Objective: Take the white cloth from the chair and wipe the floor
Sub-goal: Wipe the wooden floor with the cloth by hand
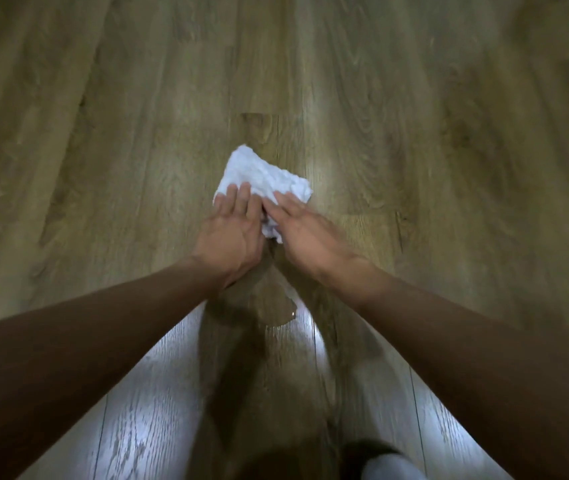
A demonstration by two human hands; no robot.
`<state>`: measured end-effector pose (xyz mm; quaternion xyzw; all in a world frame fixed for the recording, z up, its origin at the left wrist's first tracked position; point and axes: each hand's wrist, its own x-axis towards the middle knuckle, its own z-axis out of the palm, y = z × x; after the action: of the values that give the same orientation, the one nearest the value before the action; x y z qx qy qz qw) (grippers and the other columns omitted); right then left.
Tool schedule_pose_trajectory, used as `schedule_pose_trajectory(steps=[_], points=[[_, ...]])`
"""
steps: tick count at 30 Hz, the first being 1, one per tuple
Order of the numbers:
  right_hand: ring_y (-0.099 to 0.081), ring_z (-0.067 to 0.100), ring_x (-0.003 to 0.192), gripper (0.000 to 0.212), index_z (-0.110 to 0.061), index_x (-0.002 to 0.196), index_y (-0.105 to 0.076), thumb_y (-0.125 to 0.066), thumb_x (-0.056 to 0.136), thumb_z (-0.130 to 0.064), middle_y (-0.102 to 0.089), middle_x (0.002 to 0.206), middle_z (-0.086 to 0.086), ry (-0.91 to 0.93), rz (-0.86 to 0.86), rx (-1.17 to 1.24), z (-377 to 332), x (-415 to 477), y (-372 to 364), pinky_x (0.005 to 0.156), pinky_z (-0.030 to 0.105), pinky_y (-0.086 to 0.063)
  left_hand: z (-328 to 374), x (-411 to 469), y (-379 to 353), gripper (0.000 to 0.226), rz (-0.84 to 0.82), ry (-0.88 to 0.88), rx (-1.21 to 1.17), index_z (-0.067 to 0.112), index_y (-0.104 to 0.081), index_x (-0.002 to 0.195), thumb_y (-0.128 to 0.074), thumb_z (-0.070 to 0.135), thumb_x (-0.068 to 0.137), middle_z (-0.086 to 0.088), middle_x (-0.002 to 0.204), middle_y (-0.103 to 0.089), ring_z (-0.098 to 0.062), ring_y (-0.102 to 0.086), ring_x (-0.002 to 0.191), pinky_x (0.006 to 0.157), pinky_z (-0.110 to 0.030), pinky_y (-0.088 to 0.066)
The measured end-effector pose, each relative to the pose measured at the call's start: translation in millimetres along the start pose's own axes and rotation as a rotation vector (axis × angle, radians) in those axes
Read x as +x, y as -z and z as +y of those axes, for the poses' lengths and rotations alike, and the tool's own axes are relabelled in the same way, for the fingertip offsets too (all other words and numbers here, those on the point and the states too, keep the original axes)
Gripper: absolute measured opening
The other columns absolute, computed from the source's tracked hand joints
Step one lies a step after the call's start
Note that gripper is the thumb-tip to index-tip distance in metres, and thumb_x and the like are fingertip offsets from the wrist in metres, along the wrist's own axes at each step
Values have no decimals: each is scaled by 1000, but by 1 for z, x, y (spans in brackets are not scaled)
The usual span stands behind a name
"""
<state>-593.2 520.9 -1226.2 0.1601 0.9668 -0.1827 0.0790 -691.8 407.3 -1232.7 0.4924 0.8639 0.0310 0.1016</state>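
Currently the white cloth (263,174) is lying crumpled on the wood-plank floor (414,116), mid-frame, with its near edge under both hands. The left hand (231,237) is pressing flat on the cloth's near-left part, fingers straight and together, grasping nothing. The right hand (307,237) is pressing likewise on the near-right part, fingers extended and angling toward the left hand, the two sets of fingertips nearly touching. A wet patch (276,311) is glistening on the planks just below the wrists, on the person's side. Both bare forearms are reaching in from the lower corners.
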Motion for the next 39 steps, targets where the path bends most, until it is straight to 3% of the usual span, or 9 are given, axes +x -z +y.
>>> schedule_pose_trajectory(steps=[7,11,13,15,18,26,29,36,39], points=[[-42,20,132,44,-25,143,-38,-36,99,-24,-43,145,0,-59,36,76,6,45,27,102,31,-38,-11,37,25,56,-185,18,44,-8,0,147,-18,20,102,-30,154,-3,-46,-1,144,118,-52,-8],[-57,24,110,34,-17,121,-58,-48,89,-18,-63,120,4,-125,123,137,-7,79,33,78,29,-42,-16,68,42,54,-243,51,114,-3,-6,149,-22,19,102,-26,153,-14,-44,-6,144,119,-49,-7],[-52,25,118,39,-15,124,-55,-46,86,-18,-59,125,6,-99,110,137,-12,68,26,90,33,-45,-14,55,36,55,-240,11,175,-3,-4,149,-21,19,101,-25,155,-12,-43,-5,144,119,-49,-8],[-37,24,135,51,-14,140,-42,-45,89,-21,-46,142,7,-46,97,43,-14,41,13,112,36,-32,-13,29,23,56,-209,-26,251,-4,0,149,-16,22,102,-27,156,-3,-44,1,144,119,-49,-6],[-21,23,145,56,-14,150,-25,-42,97,-23,-29,155,8,-32,124,-27,-14,1,-9,120,33,-16,-10,-2,12,58,-218,-65,232,-4,0,149,-12,27,101,-26,157,3,-42,6,145,119,-49,-5],[-57,19,111,44,-30,137,-45,-40,96,-16,-57,129,-2,-132,192,64,4,51,22,87,32,-47,3,62,38,59,-275,43,12,-1,-9,148,-32,25,100,-23,156,-8,-41,-5,145,117,-50,-13],[-58,19,107,37,-35,130,-50,-41,96,-23,-60,125,-4,-161,163,163,8,60,25,85,31,-46,4,72,42,55,-234,154,-95,-1,-16,146,-35,22,99,-23,154,-16,-40,-15,143,114,-49,-20],[-39,24,136,58,-18,145,-37,-52,89,-10,-45,144,6,-43,187,-8,34,-15,2,106,34,-37,38,22,11,54,-153,-94,168,-4,-10,146,-22,20,99,-25,156,-3,-41,-4,145,119,-47,-6],[-43,26,132,56,-18,146,-33,-49,92,-12,-46,142,7,-34,172,-54,40,-13,4,101,39,-44,39,36,15,50,-196,-113,212,-2,-10,146,-20,21,102,-26,156,-6,-40,-6,145,119,-47,-13]])
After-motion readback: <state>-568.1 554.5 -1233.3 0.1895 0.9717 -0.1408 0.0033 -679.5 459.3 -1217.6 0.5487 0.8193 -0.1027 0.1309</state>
